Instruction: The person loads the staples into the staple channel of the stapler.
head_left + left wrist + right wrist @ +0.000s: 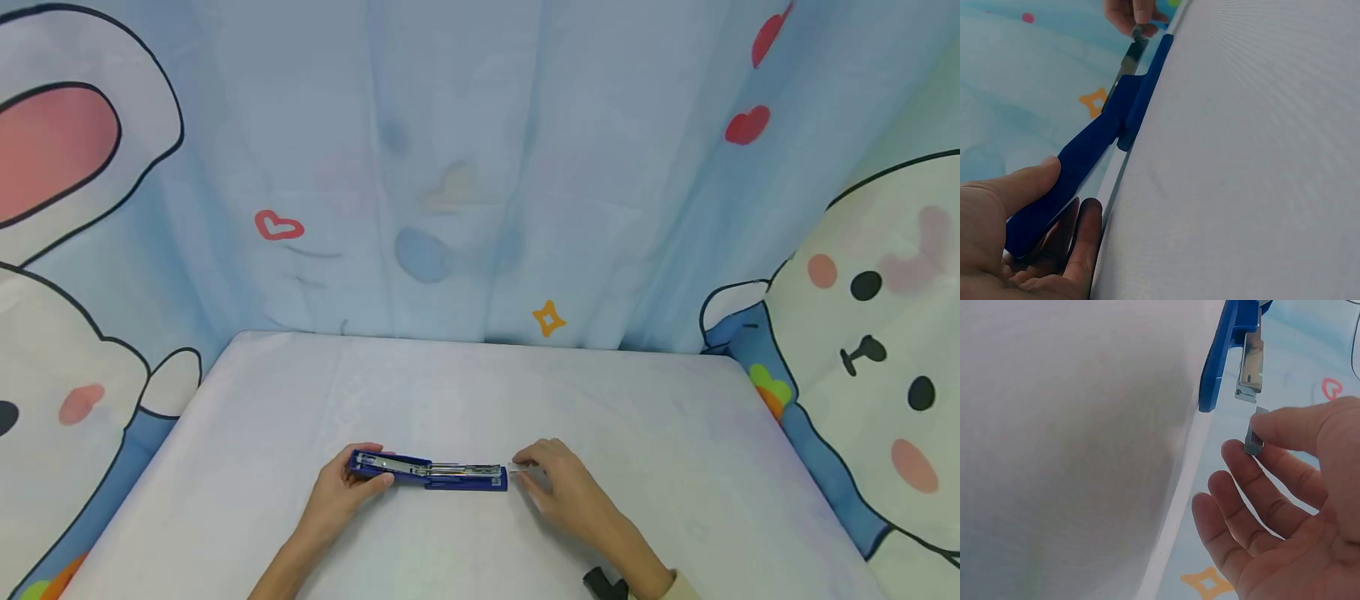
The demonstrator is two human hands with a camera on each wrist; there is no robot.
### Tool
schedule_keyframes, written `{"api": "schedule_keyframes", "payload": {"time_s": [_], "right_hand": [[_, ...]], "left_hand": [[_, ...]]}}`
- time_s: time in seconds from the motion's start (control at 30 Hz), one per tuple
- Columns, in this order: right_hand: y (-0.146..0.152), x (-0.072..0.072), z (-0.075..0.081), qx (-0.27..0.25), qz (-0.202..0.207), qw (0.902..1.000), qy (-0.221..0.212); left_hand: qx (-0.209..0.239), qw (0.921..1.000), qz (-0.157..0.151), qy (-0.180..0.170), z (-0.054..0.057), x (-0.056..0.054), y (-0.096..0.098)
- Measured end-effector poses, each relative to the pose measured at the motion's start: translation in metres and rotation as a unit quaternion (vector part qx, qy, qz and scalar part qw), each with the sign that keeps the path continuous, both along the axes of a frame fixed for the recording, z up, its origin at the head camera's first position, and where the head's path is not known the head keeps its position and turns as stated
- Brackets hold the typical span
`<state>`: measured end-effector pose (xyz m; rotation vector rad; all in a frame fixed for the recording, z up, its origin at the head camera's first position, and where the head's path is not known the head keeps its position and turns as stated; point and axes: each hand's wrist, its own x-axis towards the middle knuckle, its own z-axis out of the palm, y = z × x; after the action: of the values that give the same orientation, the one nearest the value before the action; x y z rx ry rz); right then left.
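A blue stapler (467, 483) lies opened out on the table, its metal staple channel (1252, 362) uncovered. My left hand (339, 490) grips the stapler's swung-back top arm (1085, 156) between thumb and fingers, at the left end. Off the stapler's right end, my right hand (566, 492) pinches a short strip of staples (1254, 434) between thumb and fingertips. In the right wrist view a small gap separates the strip from the channel's end. The other fingers of that hand are spread and loosely bent.
A white cloth covers the table (420, 400). Behind it hangs a light blue curtain (465, 167) with printed hearts and cartoon animals. A black object (604, 583) sits at the right wrist, beside a pale sleeve (678, 587).
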<state>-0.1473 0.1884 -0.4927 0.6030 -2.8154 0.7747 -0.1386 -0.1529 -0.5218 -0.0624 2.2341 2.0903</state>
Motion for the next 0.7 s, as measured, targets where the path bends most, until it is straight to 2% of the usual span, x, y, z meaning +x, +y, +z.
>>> {"api": "schedule_keyframes", "payload": {"time_s": [0.33,0.57,0.7], "right_hand": [[-0.0015,0.0005,0.0007,-0.012,-0.001,0.9998,0.013],[-0.0056,-0.0003,-0.0013,-0.032,0.031,0.9986,0.029],[-0.0070,-0.0002,-0.0015,-0.034,0.036,0.9983,0.032]], "left_hand": [[-0.003,1.0000,0.006,0.004,0.0001,-0.0011,0.0029],[-0.012,0.9999,0.003,0.008,0.0007,-0.0007,0.0012],[-0.010,0.9999,0.003,0.007,0.0001,-0.0012,0.0014]]}}
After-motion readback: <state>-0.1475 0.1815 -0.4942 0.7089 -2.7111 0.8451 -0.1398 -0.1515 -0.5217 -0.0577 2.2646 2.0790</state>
